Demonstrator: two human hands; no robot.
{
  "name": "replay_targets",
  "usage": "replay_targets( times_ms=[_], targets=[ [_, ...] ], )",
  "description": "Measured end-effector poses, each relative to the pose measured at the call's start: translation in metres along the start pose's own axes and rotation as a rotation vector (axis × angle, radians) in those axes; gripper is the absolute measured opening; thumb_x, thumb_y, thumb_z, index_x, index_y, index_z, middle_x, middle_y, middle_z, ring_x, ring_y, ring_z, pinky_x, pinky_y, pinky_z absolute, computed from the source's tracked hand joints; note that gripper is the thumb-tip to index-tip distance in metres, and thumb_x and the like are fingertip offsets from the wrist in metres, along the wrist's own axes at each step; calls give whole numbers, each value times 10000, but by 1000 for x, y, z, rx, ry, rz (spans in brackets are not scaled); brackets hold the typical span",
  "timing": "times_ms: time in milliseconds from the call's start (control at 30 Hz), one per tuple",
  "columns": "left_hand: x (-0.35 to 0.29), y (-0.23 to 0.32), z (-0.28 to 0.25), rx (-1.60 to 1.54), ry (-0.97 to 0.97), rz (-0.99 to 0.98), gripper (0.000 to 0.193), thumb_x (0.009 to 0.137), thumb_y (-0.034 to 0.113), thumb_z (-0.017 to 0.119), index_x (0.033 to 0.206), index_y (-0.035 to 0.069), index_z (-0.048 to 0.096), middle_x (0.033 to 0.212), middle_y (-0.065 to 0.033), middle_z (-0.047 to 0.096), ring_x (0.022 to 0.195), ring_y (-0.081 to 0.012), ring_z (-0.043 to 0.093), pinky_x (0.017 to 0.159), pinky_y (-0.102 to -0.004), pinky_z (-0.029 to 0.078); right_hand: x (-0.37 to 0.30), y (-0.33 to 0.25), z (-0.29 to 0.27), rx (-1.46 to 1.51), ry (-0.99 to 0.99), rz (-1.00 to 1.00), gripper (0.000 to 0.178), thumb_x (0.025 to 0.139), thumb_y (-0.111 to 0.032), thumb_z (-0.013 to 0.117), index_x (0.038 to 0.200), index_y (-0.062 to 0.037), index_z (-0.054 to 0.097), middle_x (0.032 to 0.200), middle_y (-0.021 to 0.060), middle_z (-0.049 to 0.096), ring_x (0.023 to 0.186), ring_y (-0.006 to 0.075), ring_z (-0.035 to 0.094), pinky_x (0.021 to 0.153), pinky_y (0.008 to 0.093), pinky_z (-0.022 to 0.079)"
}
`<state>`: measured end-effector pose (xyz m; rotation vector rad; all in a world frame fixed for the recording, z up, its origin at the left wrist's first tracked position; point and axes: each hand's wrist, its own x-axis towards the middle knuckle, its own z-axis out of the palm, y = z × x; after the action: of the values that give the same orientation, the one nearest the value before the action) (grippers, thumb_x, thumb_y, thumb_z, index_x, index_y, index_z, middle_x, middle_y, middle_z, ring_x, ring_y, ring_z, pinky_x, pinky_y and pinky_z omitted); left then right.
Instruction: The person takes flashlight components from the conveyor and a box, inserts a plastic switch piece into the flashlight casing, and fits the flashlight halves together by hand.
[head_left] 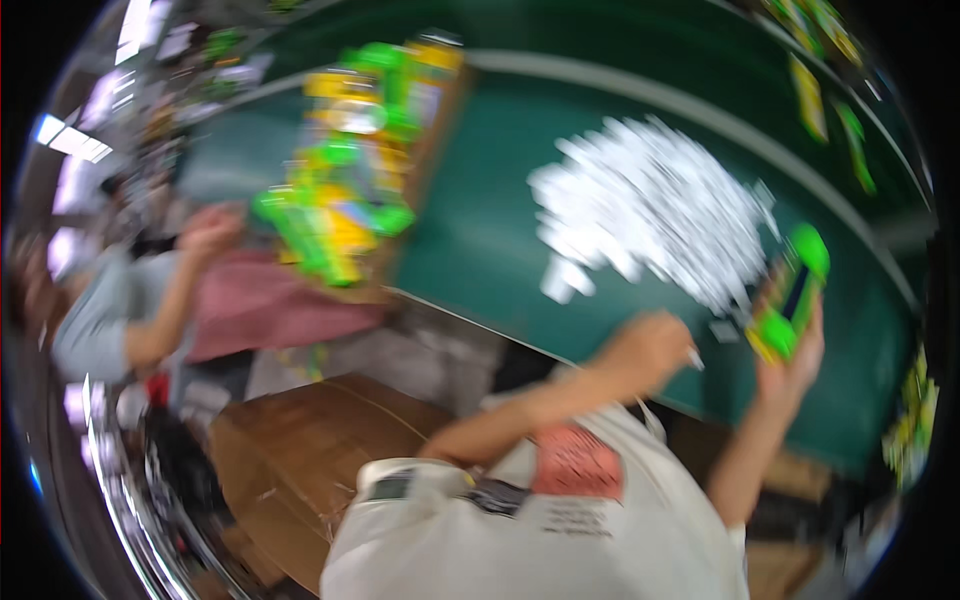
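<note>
In my right hand [792, 362] is a bright green and yellow object [803, 262] with a dark strip along its middle, held upright at the right of the green table. Blur hides its exact kind. My left hand [648, 350] is closed near the table's front edge, to the left of my right hand. A small white piece [696, 358] sticks out from its fingertips. Beyond both hands lies a wide heap of small flat white pieces [650, 205], a few of them loose at its edges.
Left of the heap, an open cardboard box [425, 190] holds several green and yellow packages [345, 160]. Another person's hand [212, 230] is at the far left. A large brown carton [310, 440] stands below the table's edge. More green and yellow items [810, 95] lie far right.
</note>
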<state>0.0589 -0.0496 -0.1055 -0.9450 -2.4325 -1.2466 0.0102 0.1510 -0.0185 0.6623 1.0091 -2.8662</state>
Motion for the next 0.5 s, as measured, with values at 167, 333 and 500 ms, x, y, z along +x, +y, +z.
replay_targets(
  times_ms=[167,333,500],
  targets=[
    [-8,10,-4,153,-8,71,68,783,120,604,833,76,610,818,-52,500,785,-222,495,691,-329,375,5,9,-4,-52,-53,-80,402,1006,-360,438,1222,-33,527,959,56,592,796,140,574,645,278,494],
    [-14,8,-5,212,-70,32,112,771,127,625,862,64,609,844,-65,501,800,-225,491,699,-333,368,3,17,8,-76,-4,-82,392,997,-380,455,1224,-73,537,926,20,584,750,109,559,625,273,488],
    [-12,4,-8,175,-48,60,124,768,131,641,870,69,607,878,-65,495,822,-221,480,716,-331,362,4,22,21,-80,6,-114,369,996,-392,458,1131,-65,565,890,25,594,734,120,567,630,270,487]
  ],
)
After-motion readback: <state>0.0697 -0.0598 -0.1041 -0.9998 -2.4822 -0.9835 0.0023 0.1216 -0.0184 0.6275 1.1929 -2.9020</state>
